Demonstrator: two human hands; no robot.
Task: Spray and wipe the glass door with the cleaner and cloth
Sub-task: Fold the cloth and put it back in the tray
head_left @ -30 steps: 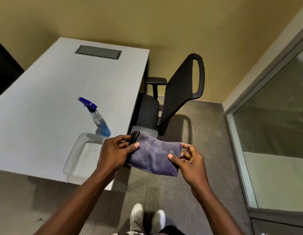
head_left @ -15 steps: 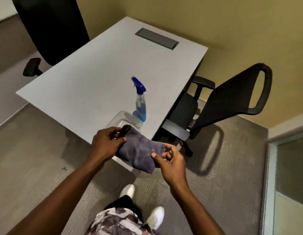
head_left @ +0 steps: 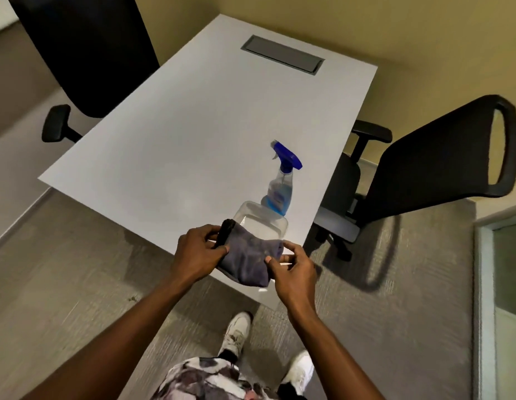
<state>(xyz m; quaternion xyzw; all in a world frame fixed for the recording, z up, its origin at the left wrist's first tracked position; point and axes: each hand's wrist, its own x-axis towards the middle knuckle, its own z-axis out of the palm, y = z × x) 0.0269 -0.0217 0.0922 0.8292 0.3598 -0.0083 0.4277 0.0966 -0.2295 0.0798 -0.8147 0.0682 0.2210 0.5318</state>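
Both hands pinch the purple cloth [head_left: 248, 262] over the desk's near corner: left hand [head_left: 197, 254] grips one end, right hand [head_left: 293, 272] the other. Since half a second ago they sit nearer the clear tray [head_left: 275, 226]. Beyond stands the spray bottle [head_left: 280, 187]. The glass door [head_left: 508, 284] is cut off at the right edge.

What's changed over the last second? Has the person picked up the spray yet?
Not yet. The view swung left, away from the glass door, which now shows only at the right edge. Both the left hand and the right hand still hold the cloth between them. The spray bottle stays upright on the table, untouched.
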